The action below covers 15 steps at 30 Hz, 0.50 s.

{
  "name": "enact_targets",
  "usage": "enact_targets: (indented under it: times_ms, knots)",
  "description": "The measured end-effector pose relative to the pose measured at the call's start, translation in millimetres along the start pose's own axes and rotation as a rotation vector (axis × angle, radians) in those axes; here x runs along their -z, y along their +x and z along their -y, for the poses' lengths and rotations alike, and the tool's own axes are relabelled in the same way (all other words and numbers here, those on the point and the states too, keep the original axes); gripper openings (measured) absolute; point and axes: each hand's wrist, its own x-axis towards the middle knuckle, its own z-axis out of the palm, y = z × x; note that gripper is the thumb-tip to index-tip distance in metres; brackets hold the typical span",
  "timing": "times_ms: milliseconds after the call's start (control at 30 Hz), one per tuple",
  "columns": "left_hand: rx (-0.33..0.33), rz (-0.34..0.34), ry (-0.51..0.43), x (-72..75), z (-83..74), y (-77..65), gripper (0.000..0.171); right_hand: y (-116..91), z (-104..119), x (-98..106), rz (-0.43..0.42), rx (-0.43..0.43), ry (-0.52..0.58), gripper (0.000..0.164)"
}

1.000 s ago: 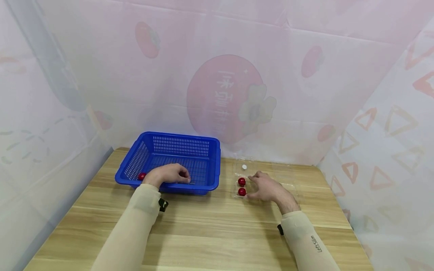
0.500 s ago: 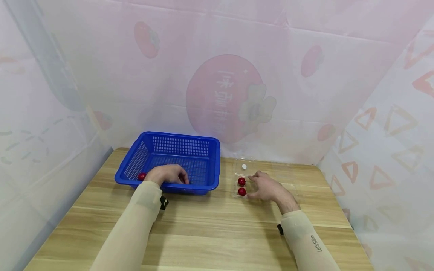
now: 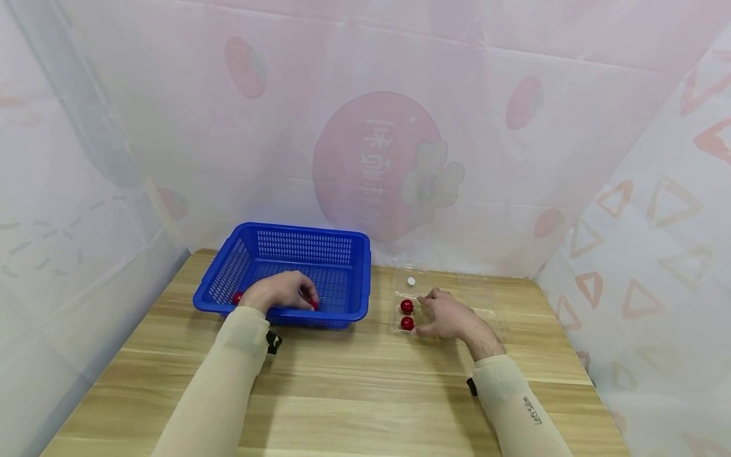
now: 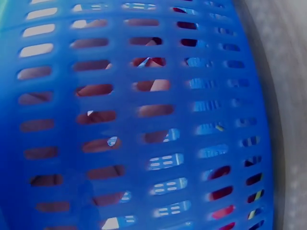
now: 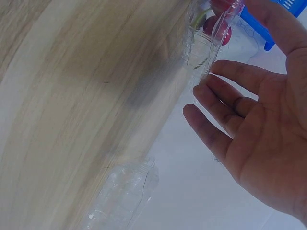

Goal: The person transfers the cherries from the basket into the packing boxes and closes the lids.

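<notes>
My left hand [image 3: 280, 291] reaches over the near rim of the blue plastic basket [image 3: 308, 230], its fingers pinching a red cherry [image 3: 314, 305] low inside. Through the slotted wall in the left wrist view, parts of the hand [image 4: 96, 91] and more red [image 4: 220, 184] show. Another cherry [image 3: 237, 297] lies at the basket's left. To the right, a clear plastic box [image 3: 400, 291] holds two red cherries, a rear one [image 3: 407, 306] and a front one [image 3: 407, 324]. My right hand [image 3: 448, 315] touches the box's edge with spread, relaxed fingers; stems show in the right wrist view.
A round white spot [image 3: 411, 282] shows on the clear box behind the cherries. The box's see-through plastic extends right, past my right hand. The wooden table [image 3: 342, 393] meets a printed cloth wall [image 3: 274, 158] close behind the basket.
The left hand has shifted slightly within the basket and lifted a little, and red now shows under its fingertips. The right hand and the clear box have stayed in place.
</notes>
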Motion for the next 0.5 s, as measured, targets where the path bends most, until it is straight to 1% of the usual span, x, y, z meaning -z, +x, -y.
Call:
enact_targets:
  times_ms: [133,200,367,500]
  knots:
    - [0.017,-0.039,-0.036,1.4,-3.1,-2.1,0.01,0.3,0.0,0.1,-0.001,0.0,-0.001,0.086]
    - [0.013,-0.055,-0.059,2.5,-5.1,-2.2,0.01,0.4,0.1,0.0,-0.002,0.0,-0.002,0.087]
    - [-0.038,-0.082,-0.093,5.1,-10.1,-0.5,0.01,-0.2,0.3,-0.2,0.0,-0.003,0.003,0.087]
    - [-0.075,-0.107,-0.076,6.7,-15.1,-0.6,0.012,-0.6,0.4,0.0,0.002,-0.005,0.004,0.087]
